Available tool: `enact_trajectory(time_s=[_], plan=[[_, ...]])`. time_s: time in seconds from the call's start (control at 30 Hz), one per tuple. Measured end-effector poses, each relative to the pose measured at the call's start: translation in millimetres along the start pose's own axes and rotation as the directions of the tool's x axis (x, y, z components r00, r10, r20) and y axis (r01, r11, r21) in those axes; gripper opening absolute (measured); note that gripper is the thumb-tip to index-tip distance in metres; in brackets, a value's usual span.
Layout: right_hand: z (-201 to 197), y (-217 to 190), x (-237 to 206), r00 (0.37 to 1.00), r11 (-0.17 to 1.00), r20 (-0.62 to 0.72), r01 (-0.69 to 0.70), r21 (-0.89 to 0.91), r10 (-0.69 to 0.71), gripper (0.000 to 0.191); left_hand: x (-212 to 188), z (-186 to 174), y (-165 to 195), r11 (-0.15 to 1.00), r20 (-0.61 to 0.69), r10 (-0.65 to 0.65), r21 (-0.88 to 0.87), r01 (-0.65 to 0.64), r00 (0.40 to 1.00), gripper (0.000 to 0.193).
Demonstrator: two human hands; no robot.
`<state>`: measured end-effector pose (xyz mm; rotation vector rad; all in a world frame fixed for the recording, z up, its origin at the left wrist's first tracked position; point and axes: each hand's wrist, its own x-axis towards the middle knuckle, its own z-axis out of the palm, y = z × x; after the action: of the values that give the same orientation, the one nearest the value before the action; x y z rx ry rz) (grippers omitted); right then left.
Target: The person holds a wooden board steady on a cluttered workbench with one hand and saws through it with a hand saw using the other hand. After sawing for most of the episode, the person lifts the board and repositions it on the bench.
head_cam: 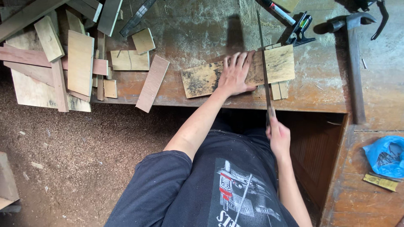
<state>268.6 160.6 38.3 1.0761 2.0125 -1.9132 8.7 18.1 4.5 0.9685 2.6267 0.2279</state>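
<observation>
Plywood board [202, 77], stained dark in patches, lies flat near the near edge of the workbench [328, 84], long axis running left-right, slightly tilted, right end farther. Left hand [234, 75] is spread open, palm down, pinning the board just left of the cut. Right hand [278, 135] is closed around the handle of the handsaw [264, 67]; blade runs near-far across the board, tip pointing far. Thin strips [279, 90] sit under the right end.

To cut well, I'd say: keep fingers clear of the blade line, keep strokes long and straight, blade square to the board, support the offcut so it doesn't tear.

Hammer [354, 63] lies far right, scrap pieces [80, 63] at left.
</observation>
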Motion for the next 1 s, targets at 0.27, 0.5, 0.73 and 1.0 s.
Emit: enact_trajectory(time_s=[0.27, 0.5, 0.73, 1.0], plan=[[-9, 14, -42, 0.999, 0.998, -0.014, -0.035, 0.051, 0.036, 0.051, 0, -2, 2, 1.0, 0.006, -0.008, 0.005, 0.008, 1.0, 0.136], [3, -4, 3, 0.998, 0.997, -0.015, -0.062, 0.036, 0.063, 0.055, 2, 5, -1, 1.0, 0.068, 0.008, 0.023, -0.01, 0.998, 0.132], [-2, 0, -35, 0.998, 0.998, -0.047, -0.044, -0.034, 0.043, 0.053, 3, 2, 1, 1.0, 0.061, 0.012, 0.025, -0.013, 0.998, 0.133], [1, 23, -19, 0.998, 0.998, -0.057, -0.03, -0.063, 0.026, 0.055, 0, 3, 0, 0.999, 0.032, 0.023, 0.028, -0.024, 0.999, 0.133]])
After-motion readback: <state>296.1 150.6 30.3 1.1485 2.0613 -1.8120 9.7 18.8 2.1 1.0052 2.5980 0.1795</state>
